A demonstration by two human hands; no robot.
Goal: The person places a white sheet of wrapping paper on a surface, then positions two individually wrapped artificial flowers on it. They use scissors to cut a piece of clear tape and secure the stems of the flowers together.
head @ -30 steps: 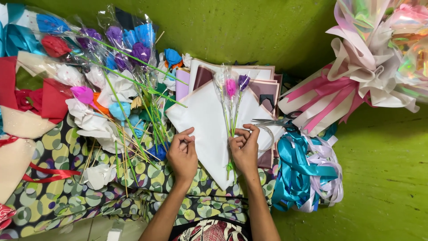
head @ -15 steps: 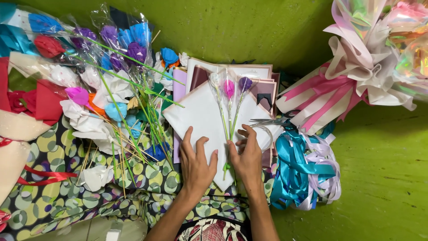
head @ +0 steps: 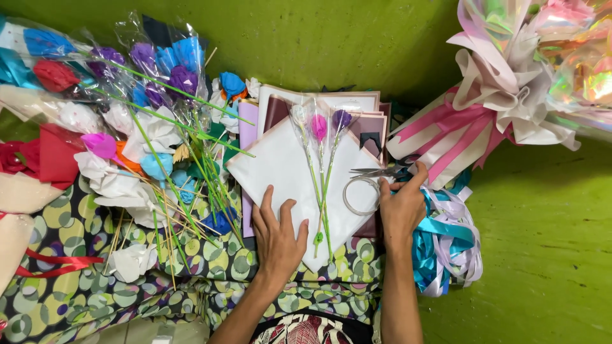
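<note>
The left hand (head: 278, 234) lies flat, fingers spread, pressing on the lower part of a white sheet of wrapping paper (head: 280, 169) that is turned like a diamond on a stack of purple and maroon sheets (head: 373, 130). Three wrapped flower stems (head: 320, 162) with white, pink and purple heads lie along the middle of the white sheet, just beside the left hand's thumb side. The right hand (head: 401, 207) rests open at the sheet's right corner, fingers reaching toward a pair of scissors (head: 376, 172) and touching the edge of a clear tape roll (head: 360, 196); it grips nothing. The stack sits on a cloth with green and yellow circles (head: 95, 255) spread over the green floor (head: 542, 255). To the left lies a heap of paper flowers (head: 153, 95) on green stems; to the right, blue and white ribbons (head: 446, 248) and a finished bouquet (head: 503, 95) with pink ribbon.
</note>
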